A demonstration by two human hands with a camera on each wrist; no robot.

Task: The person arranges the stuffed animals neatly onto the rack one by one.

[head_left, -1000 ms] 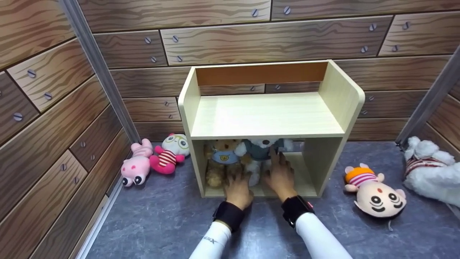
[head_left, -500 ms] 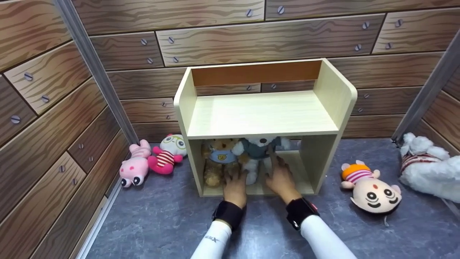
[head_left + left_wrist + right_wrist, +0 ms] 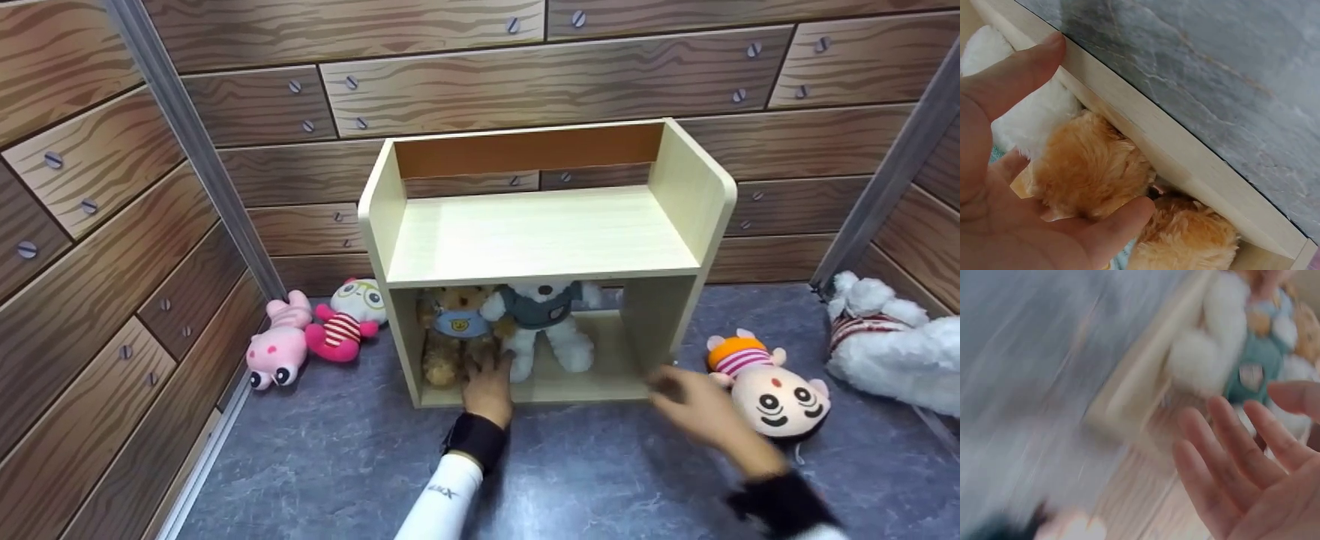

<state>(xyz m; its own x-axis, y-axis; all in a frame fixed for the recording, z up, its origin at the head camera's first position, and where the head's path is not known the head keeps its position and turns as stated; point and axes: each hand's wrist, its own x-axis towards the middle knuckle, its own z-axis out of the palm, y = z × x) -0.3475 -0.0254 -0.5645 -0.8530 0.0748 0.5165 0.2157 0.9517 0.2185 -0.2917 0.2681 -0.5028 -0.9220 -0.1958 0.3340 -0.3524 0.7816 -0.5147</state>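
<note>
A brown teddy bear (image 3: 460, 325) in a light blue top sits at the left of the lower compartment of a pale wooden shelf (image 3: 540, 238). Beside it sits a white teddy bear (image 3: 536, 307) in a dark teal top, its legs spread. My left hand (image 3: 489, 391) lies at the brown bear's legs, fingers spread around a furry foot (image 3: 1095, 166) in the left wrist view. Out to the right, my right hand (image 3: 701, 409) holds nothing; its fingers are loosely extended in the right wrist view. It is between the shelf and a plush doll (image 3: 776, 401) with striped top and orange shorts.
On the floor left of the shelf lie a pink plush toy (image 3: 277, 351) and a panda-like toy (image 3: 341, 334) in red stripes. A white furry toy (image 3: 892, 367) lies at the far right. Wood-patterned walls (image 3: 525, 82) enclose the grey floor (image 3: 330, 465).
My right hand has left the white bear and swung right, out of the shelf, toward the striped doll. My left hand stays by the brown bear's legs. The head view shifts slightly.
</note>
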